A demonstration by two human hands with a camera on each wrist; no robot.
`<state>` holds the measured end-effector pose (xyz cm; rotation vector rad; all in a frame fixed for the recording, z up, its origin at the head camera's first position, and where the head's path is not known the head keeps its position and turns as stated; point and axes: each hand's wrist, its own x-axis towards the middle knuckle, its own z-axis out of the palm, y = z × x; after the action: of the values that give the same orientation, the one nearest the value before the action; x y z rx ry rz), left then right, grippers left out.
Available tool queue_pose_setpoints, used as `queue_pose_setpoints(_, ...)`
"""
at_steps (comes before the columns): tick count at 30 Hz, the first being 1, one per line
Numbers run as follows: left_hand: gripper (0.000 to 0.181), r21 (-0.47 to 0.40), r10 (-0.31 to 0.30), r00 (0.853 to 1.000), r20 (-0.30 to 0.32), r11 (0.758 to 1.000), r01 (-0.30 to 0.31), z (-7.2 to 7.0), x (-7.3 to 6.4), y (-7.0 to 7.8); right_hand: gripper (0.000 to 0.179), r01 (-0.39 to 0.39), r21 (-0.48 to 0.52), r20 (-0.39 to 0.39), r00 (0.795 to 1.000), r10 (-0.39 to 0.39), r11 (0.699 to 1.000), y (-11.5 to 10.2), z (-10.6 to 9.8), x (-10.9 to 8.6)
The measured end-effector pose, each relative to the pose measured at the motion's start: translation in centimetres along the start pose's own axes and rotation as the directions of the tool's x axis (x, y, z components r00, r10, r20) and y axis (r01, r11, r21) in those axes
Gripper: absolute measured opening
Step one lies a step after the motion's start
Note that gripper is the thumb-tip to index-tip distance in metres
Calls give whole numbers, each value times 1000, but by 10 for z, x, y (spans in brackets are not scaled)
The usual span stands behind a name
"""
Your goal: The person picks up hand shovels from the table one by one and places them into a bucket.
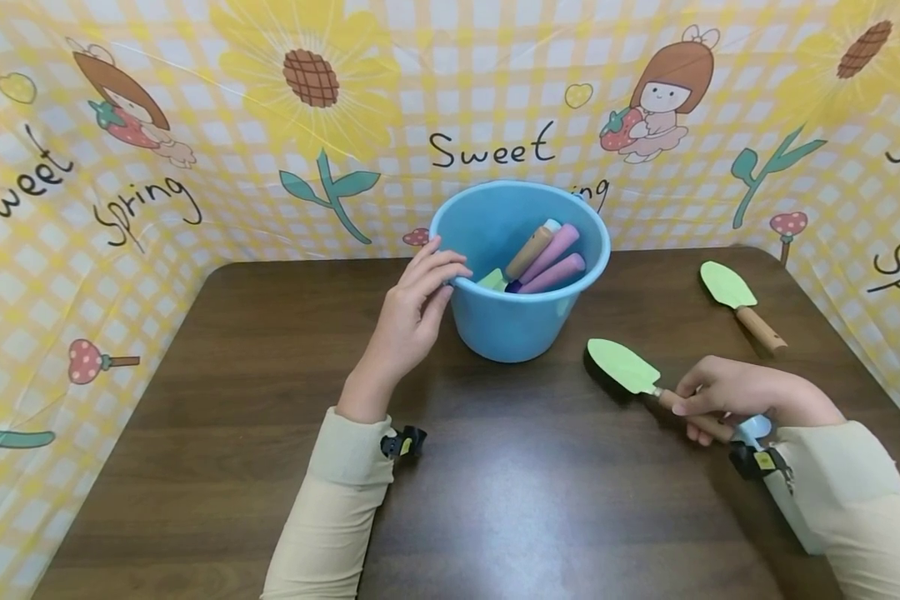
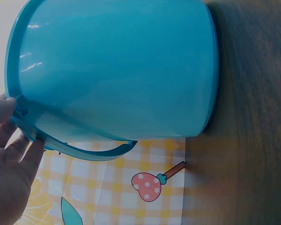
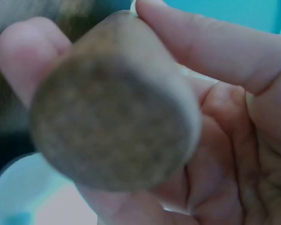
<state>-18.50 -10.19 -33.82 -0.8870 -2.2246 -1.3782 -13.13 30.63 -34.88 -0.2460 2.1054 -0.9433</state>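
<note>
A blue bucket (image 1: 510,321) stands on the table, with pink and wooden handles and a bit of green inside. My left hand (image 1: 414,304) holds its near-left rim, thumb and fingers on either side of the edge in the left wrist view (image 2: 11,164). Between the thumb and fingers of my right hand (image 1: 746,392) is the wooden handle of a green-bladed trowel (image 1: 622,367), its blade pointing toward the bucket. The blurred round handle end (image 3: 112,122) fills the right wrist view.
Another green trowel (image 1: 727,287) with a wooden handle lies at the table's back right. Partly under my right forearm is a light blue tool (image 1: 753,427). A patterned yellow checked cloth (image 1: 390,108) hangs behind and beside the brown table (image 1: 495,500).
</note>
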Motion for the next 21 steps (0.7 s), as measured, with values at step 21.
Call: queue_pose_setpoints(21, 23, -1, 4, 1000, 0, 1000, -4, -1, -1, -2, 25, 75, 148, -157, 986, -51, 986, -7, -27, -7)
